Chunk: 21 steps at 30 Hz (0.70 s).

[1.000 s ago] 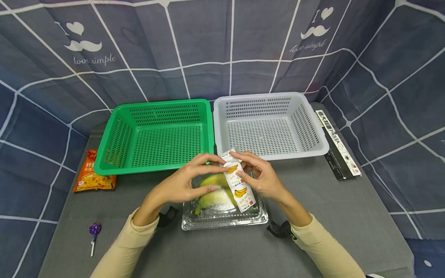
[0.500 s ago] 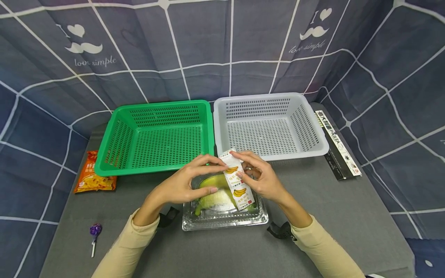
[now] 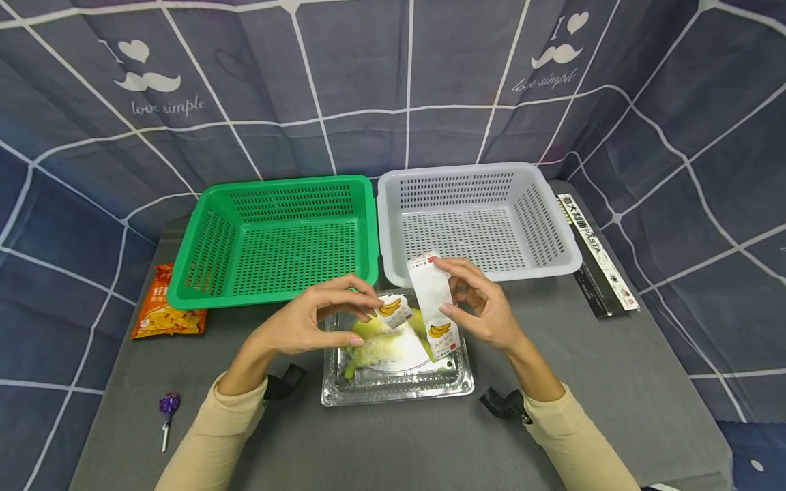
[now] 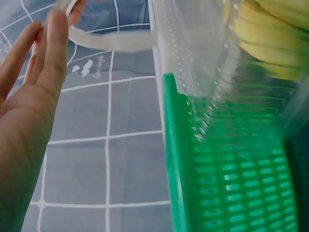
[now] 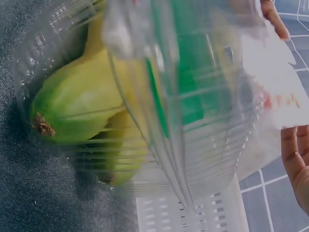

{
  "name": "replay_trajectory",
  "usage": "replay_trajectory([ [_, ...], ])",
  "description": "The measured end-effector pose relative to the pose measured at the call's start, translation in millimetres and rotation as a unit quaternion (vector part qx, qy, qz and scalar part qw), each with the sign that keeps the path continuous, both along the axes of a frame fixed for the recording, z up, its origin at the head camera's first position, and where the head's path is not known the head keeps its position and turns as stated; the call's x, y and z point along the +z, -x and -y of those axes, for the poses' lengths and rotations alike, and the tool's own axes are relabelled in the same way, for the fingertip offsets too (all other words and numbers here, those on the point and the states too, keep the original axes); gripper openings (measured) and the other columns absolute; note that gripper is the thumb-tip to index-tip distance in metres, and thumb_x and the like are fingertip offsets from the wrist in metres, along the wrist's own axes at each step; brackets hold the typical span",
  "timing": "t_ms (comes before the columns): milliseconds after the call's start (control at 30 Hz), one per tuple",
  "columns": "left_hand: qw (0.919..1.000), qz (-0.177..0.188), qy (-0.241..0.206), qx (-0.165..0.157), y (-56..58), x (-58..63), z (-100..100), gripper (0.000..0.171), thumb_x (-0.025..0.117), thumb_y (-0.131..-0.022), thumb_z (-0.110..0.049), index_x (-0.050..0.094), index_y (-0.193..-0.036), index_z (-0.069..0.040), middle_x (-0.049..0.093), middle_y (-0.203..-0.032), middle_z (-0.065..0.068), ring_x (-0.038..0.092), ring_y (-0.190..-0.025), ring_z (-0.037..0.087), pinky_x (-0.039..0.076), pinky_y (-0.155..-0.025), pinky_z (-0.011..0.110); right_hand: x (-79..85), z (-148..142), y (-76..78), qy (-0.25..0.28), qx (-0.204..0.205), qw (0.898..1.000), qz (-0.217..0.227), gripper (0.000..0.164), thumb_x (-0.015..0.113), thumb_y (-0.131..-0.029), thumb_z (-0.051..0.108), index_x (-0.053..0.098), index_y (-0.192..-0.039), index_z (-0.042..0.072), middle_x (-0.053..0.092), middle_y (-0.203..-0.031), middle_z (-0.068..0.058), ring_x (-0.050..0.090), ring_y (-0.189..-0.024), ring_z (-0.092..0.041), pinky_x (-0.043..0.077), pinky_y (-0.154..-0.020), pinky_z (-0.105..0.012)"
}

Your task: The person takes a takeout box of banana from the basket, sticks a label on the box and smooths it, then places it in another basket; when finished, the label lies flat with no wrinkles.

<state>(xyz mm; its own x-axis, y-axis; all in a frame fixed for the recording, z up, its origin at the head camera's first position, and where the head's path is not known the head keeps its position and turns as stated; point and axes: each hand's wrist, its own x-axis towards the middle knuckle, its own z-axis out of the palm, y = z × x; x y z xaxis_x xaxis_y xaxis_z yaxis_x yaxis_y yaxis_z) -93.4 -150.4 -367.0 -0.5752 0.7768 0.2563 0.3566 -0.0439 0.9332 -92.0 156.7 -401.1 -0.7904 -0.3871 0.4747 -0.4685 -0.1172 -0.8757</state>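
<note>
A clear plastic clamshell box [image 3: 393, 395] with green-yellow bananas [image 3: 374, 351] inside sits on the grey table. Above its lid, my left hand [image 3: 307, 317] holds a small white banana-printed sticker [image 3: 394, 311] at its fingertips, the thumb apart and lower. My right hand [image 3: 485, 310] pinches a white strip of stickers [image 3: 431, 283] by its right edge, a printed banana at its lower end and a blank stretch above. The left wrist view shows the left fingers [image 4: 55, 43] nearly straight. Glare whitens the strip [image 5: 275, 72] in the right wrist view.
Behind the box stand a green basket [image 3: 276, 300] and a white basket [image 3: 491, 276], side by side. An orange snack bag [image 3: 166, 314] and a purple lollipop [image 3: 168, 404] lie left. A black-and-white pasta box [image 3: 595, 252] lies right.
The small sticker has come off the strip and moved left with my left hand, leaving a blank patch. My right hand with the strip has shifted right.
</note>
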Motion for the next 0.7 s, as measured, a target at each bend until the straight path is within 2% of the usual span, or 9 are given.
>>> replay_trajectory([
  [200, 0.9968, 0.067, 0.027, -0.033, 3.2, -12.2, 4, 0.048, 0.074, -0.083, 0.004, 0.058, -0.128, 0.006, 0.051, -0.127, 0.018, 0.061, -0.109, 0.031, 0.051, -0.092, 0.050, -2.0, -2, 3.3, 0.009, -0.006, 1.000, 0.016, 0.066, 0.060, -0.079, -0.021, 0.042, -0.141, -0.011, 0.045, -0.139, -0.005, 0.049, -0.099, -0.012, 0.053, -0.070, -0.021],
  [333, 0.9928, 0.083, 0.060, -0.061, 8.2, -19.9, 4, 0.046, 0.075, -0.085, -0.002, 0.059, -0.128, 0.006, 0.053, -0.126, 0.018, 0.063, -0.102, 0.039, 0.053, -0.089, 0.048, -1.0, -1, 5.2, 0.026, 0.006, 0.999, 0.030, 0.069, 0.059, -0.080, -0.023, 0.043, -0.144, -0.004, 0.042, -0.142, -0.010, 0.055, -0.099, -0.012, 0.055, -0.067, -0.021],
  [400, 0.9910, 0.081, 0.082, -0.069, 9.7, -22.7, 3, 0.045, 0.075, -0.086, -0.006, 0.060, -0.127, 0.005, 0.053, -0.125, 0.017, 0.063, -0.100, 0.038, 0.054, -0.088, 0.046, -1.5, 0, 5.5, 0.035, 0.015, 0.999, 0.035, 0.069, 0.058, -0.080, -0.024, 0.043, -0.145, -0.003, 0.041, -0.143, -0.012, 0.058, -0.100, -0.013, 0.056, -0.068, -0.022],
  [500, 0.9884, 0.067, 0.120, -0.065, 11.1, -24.2, 1, 0.044, 0.076, -0.086, -0.012, 0.063, -0.126, 0.001, 0.055, -0.123, 0.014, 0.065, -0.097, 0.030, 0.055, -0.086, 0.039, -2.9, -1, 5.4, 0.046, 0.026, 0.998, 0.040, 0.070, 0.055, -0.080, -0.025, 0.042, -0.145, -0.002, 0.039, -0.144, -0.013, 0.061, -0.097, -0.014, 0.057, -0.070, -0.023],
  [633, 0.9812, 0.018, 0.186, -0.046, 12.1, -22.1, -6, 0.043, 0.078, -0.085, -0.025, 0.068, -0.122, -0.006, 0.057, -0.120, 0.007, 0.065, -0.091, 0.015, 0.056, -0.081, 0.030, -4.5, -1, 4.7, 0.045, 0.032, 0.998, 0.037, 0.069, 0.055, -0.082, -0.023, 0.041, -0.146, -0.002, 0.038, -0.144, -0.014, 0.060, -0.092, -0.013, 0.056, -0.071, -0.022],
  [700, 0.9759, -0.009, 0.215, -0.038, 11.9, -21.0, -10, 0.044, 0.078, -0.084, -0.032, 0.069, -0.121, -0.009, 0.058, -0.118, 0.004, 0.062, -0.088, 0.012, 0.055, -0.077, 0.027, -5.1, 0, 4.3, 0.042, 0.033, 0.998, 0.036, 0.065, 0.058, -0.085, -0.018, 0.041, -0.146, -0.002, 0.038, -0.144, -0.014, 0.059, -0.090, -0.014, 0.056, -0.070, -0.021],
])
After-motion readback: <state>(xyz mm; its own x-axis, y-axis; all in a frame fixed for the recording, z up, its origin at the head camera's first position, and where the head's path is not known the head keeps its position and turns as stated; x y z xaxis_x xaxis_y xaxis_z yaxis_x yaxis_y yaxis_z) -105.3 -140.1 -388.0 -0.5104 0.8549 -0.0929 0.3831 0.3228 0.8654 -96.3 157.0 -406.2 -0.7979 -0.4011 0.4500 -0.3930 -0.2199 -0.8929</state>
